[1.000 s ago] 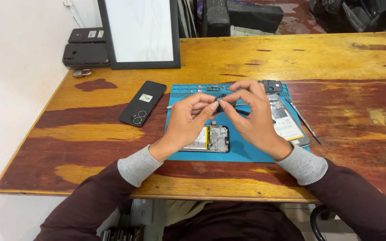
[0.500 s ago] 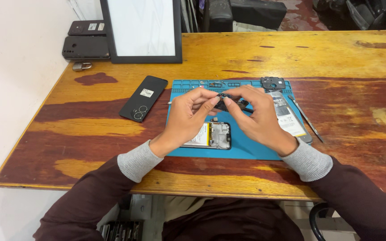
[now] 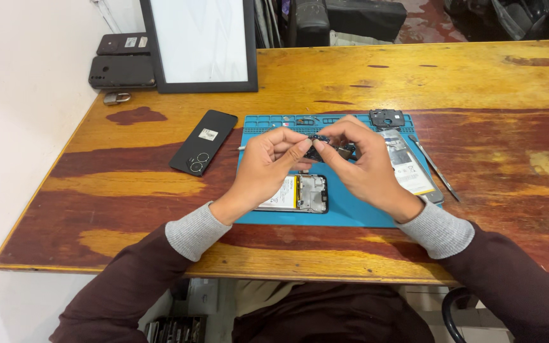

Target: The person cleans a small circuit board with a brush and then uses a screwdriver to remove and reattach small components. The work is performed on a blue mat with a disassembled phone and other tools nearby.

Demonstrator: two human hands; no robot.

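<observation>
- Far left on the table [image 3: 160,184], near the wall, two dark phones [image 3: 122,63] lie stacked, with a small metal piece [image 3: 115,98] just in front of them.
- A black-framed white panel [image 3: 199,44] stands upright at the back edge of the table.
- A black back cover [image 3: 203,141] with its camera rings lies flat just left of the blue work mat [image 3: 351,213], apart from it.
- The left hand [image 3: 265,168] is raised over the mat, fingers curled, thumb and forefinger pinching one end of a small dark part [image 3: 325,149].
- Under the hands, on the mat, lies the opened phone [image 3: 300,194], its back off, with the battery and inner frame showing.
- The right hand [image 3: 366,165] grips the other end of the same small dark part, so both hands are closed on it, above the mat between the two wrists.
- Right of the hands, a flat pale battery [image 3: 411,168] rests on the mat's edge, a small black camera frame [image 3: 386,118] sits at the mat's top corner, and a thin metal tool [image 3: 436,168] lies on the table beside it.
- As I judge it, the work is midway: the cover and several pieces are already out and laid aside, while the body of the phone is open and nothing looks put back together.
</observation>
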